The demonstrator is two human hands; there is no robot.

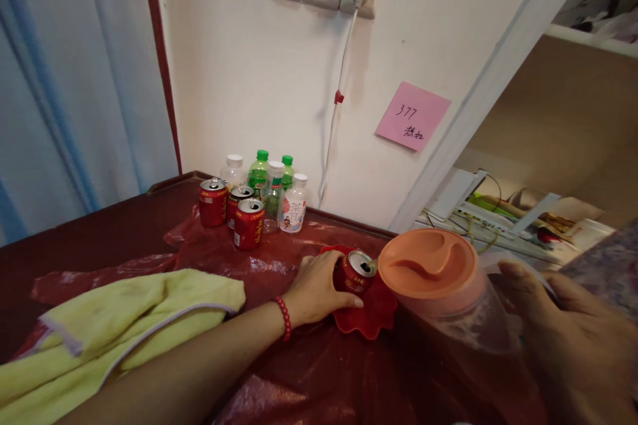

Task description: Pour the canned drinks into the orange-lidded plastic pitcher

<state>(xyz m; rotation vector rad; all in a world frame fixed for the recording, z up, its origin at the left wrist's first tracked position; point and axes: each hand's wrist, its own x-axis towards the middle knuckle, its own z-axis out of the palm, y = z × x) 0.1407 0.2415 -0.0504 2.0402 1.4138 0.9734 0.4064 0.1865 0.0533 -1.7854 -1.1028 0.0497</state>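
My left hand [316,289], with a red bead bracelet at the wrist, is wrapped round an opened red drink can [356,272]. The can leans a little to the right over a red scalloped dish [366,315]. On the right, my right hand [573,339] grips the handle of a clear plastic pitcher [468,325] with an orange lid [428,262]. The pitcher is tilted, its lid edge close to the can's opening. Whether liquid is passing between them is hard to make out.
Several red cans [249,226] and plastic bottles [295,202] stand together by the wall. A yellow towel [149,309] lies at the left on a crumpled red plastic sheet [279,372]. A white cord [331,133] hangs from the socket; shelves [593,40] are at the right.
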